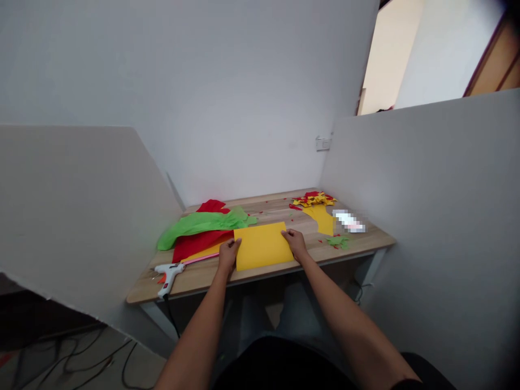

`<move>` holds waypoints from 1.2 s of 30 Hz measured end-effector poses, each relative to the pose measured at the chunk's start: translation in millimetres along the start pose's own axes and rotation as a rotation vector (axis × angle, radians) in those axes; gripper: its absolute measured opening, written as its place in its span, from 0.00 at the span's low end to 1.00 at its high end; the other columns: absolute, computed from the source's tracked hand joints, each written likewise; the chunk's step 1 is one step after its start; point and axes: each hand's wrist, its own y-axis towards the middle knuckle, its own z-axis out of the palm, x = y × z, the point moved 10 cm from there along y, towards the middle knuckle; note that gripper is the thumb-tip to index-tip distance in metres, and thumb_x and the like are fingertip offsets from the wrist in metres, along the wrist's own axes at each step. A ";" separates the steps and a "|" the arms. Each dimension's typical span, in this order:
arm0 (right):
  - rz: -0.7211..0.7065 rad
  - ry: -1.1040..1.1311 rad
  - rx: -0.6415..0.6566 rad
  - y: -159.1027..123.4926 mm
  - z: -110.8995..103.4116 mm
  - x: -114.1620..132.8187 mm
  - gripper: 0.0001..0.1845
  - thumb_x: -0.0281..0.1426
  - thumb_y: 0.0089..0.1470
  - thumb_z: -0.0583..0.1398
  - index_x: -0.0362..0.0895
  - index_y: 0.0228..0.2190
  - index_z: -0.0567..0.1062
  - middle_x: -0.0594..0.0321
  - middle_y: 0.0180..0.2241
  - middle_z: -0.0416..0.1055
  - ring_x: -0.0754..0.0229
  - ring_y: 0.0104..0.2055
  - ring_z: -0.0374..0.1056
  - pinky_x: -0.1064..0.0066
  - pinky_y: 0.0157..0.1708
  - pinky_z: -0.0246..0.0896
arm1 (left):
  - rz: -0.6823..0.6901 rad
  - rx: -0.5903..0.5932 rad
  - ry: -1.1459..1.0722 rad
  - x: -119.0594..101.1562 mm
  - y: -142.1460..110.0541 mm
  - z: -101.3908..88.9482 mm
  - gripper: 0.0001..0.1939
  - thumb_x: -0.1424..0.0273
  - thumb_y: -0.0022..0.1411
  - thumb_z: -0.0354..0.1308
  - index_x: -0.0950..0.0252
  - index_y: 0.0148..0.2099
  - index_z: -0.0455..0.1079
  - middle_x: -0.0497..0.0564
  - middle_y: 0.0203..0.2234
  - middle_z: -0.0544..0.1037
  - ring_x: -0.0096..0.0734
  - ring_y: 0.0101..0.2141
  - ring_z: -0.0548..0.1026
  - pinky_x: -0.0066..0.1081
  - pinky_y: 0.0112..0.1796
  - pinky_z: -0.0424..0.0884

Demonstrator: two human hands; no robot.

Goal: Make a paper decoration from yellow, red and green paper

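A yellow sheet of paper (263, 246) is held up at the table's front edge, one hand on each side. My left hand (228, 254) pinches its left edge, thumb on the near face. On the opposite side, my right hand (295, 244) grips the sheet near its upper right corner. To the left of my left hand lie green crepe paper (199, 223), red paper (190, 245) and a pink strip (202, 259). A white glue gun (168, 275) rests at the left front corner, its cord hanging down.
At the back right is a pile of red and yellow paper pieces (314, 199). A cut yellow sheet (322, 219), green scraps (338, 241) and a blurred white object (349, 221) lie nearby. Grey partitions (430, 216) flank the wooden table (280, 208); cables (77, 357) lie on the floor.
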 end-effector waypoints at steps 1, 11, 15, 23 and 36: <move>0.000 -0.001 -0.001 -0.3 0.2 0.9 0.25 0.51 0.36 0.67 0.45 0.18 0.66 0.70 0.17 0.62 0.64 0.22 0.56 0.71 0.23 0.52 | 0.000 0.001 0.003 0.0 0.0 0.0 0.26 0.53 0.42 0.72 0.70 0.34 0.75 0.54 0.25 0.81 0.35 0.25 0.77 0.32 0.30 0.72; -0.030 -0.006 -0.040 2.0 -4.7 1.9 0.25 0.52 0.37 0.67 0.45 0.18 0.68 0.69 0.17 0.62 0.64 0.23 0.56 0.71 0.24 0.52 | 0.015 0.021 0.011 -7.0 -3.0 3.9 0.25 0.53 0.43 0.71 0.70 0.34 0.76 0.55 0.27 0.82 0.37 0.28 0.78 0.31 0.31 0.73; -0.045 0.029 -0.115 5.2 -15.6 1.2 0.25 0.55 0.39 0.65 0.46 0.21 0.68 0.68 0.19 0.65 0.61 0.25 0.60 0.71 0.26 0.55 | -0.003 0.107 0.013 -7.3 -4.3 16.4 0.25 0.56 0.39 0.74 0.69 0.35 0.77 0.57 0.29 0.82 0.41 0.31 0.80 0.35 0.35 0.75; 0.008 0.085 -0.025 4.2 -4.0 -2.3 0.24 0.51 0.37 0.68 0.43 0.26 0.74 0.63 0.25 0.73 0.60 0.27 0.65 0.69 0.28 0.61 | 0.002 0.066 -0.008 -4.5 -4.7 10.2 0.24 0.58 0.46 0.71 0.70 0.41 0.76 0.59 0.36 0.83 0.34 0.27 0.78 0.28 0.24 0.71; 0.037 0.042 -0.005 0.6 -3.5 -3.4 0.22 0.48 0.36 0.68 0.43 0.24 0.74 0.67 0.23 0.69 0.64 0.23 0.58 0.72 0.20 0.56 | -0.013 -0.001 -0.024 -12.0 -11.3 5.4 0.22 0.60 0.48 0.71 0.71 0.41 0.76 0.61 0.37 0.83 0.38 0.30 0.80 0.28 0.22 0.71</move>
